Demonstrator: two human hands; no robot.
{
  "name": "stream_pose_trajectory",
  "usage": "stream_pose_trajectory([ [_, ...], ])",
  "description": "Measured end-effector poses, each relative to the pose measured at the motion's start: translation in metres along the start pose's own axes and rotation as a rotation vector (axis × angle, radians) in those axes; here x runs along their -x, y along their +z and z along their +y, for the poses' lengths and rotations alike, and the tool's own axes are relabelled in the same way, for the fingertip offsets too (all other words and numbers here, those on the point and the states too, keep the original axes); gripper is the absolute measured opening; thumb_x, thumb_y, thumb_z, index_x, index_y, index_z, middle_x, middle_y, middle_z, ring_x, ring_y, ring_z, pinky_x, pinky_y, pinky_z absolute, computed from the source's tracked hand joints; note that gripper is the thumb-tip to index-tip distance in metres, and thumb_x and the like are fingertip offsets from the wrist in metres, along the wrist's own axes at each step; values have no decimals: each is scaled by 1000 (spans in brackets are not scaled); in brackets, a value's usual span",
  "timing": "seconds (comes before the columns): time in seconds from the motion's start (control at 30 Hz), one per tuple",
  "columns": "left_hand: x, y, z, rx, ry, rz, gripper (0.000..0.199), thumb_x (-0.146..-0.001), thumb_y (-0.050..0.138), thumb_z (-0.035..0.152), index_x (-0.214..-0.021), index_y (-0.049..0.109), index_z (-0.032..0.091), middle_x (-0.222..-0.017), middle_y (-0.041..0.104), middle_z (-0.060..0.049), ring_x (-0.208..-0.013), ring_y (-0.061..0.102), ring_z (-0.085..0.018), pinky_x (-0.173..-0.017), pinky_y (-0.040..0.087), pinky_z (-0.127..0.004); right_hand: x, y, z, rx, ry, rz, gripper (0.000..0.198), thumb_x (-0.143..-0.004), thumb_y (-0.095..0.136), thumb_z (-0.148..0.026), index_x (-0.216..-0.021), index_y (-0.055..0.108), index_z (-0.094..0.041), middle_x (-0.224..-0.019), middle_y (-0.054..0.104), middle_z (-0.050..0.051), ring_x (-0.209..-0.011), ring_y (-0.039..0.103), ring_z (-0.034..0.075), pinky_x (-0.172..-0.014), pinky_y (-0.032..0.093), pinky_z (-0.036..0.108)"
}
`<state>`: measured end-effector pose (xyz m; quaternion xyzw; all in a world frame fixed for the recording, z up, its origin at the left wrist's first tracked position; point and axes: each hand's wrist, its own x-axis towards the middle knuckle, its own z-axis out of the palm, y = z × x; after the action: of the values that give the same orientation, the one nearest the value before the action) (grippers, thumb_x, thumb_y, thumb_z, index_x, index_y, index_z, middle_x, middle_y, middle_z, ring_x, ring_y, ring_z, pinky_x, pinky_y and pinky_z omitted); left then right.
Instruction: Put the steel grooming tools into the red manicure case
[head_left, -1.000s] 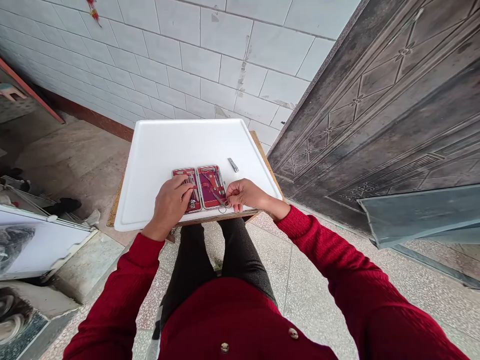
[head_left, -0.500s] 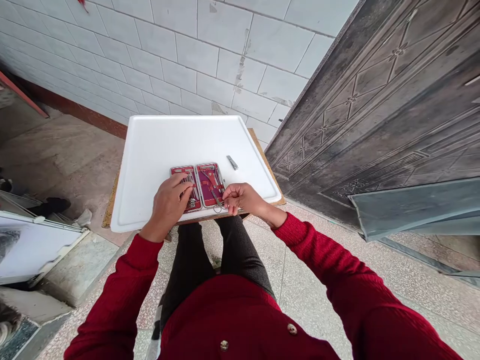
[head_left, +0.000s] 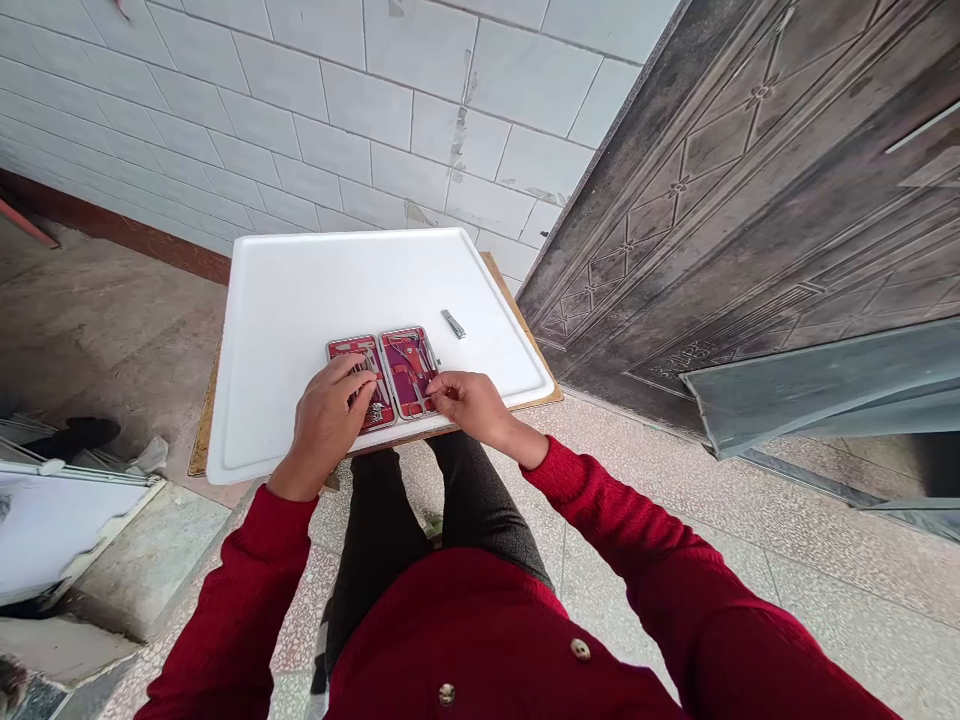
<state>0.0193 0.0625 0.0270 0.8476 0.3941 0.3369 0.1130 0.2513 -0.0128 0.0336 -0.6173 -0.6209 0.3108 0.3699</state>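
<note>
An open manicure case (head_left: 403, 413) with a red and purple lining lies near the front edge of the white board. Several metal tools are strapped in both halves. My left hand (head_left: 328, 415) rests over the left half, thumb and fingers apart, covering part of its tools. My right hand (head_left: 471, 405) is at the right half's outer edge, thumb and fingertips pinched together; what they hold, if anything, is hidden. Just left of those fingertips, a slim metal tool (head_left: 414, 372) lies slanted over the purple lining. Beyond the case, a nail clipper (head_left: 453, 323) lies by itself on the board.
The white board (head_left: 300, 290) sits on a wooden top (head_left: 551, 393) against a tiled wall (head_left: 337, 105). A dark patterned metal door (head_left: 660, 210) stands to the right. White-sided clutter (head_left: 64, 535) is on the floor at left.
The slanted tool with ring handles was by my right fingertips, its rings past the case's front edge; now it lies farther inside the case. My right hand moved slightly forward. The view shifted.
</note>
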Motion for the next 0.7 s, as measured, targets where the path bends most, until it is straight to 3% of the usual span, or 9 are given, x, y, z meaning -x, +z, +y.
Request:
stream_pose_trajectory([
  [0.17, -1, -1, 3, 5, 3, -2, 34, -104, 46, 37, -104, 76, 21, -132, 71, -7, -122, 66, -26, -106, 53, -41, 10, 4, -5, 284, -124, 103, 12, -90, 63, -13, -94, 72, -20, -95, 70, 5, -82, 65, 16, -77, 48, 27],
  [0.37, 0, 0, 2, 5, -1, -1, 34, -103, 47, 37, -104, 77, 22, -133, 70, -6, -123, 65, -27, -107, 53, -42, 20, 8, -2, 269, -227, 121, 20, -94, 71, -27, -113, 73, -21, -115, 69, 8, -101, 68, 20, -87, 52, 30],
  [0.7, 1, 1, -1, -4, 0, -8, 34, -103, 47, 37, -105, 77, 21, -132, 71, -7, -122, 66, -27, -106, 53, -42, 15, 14, 4, 298, -247, 84, 15, -99, 66, -25, -105, 80, -23, -109, 74, 6, -99, 70, 18, -85, 52, 27],
])
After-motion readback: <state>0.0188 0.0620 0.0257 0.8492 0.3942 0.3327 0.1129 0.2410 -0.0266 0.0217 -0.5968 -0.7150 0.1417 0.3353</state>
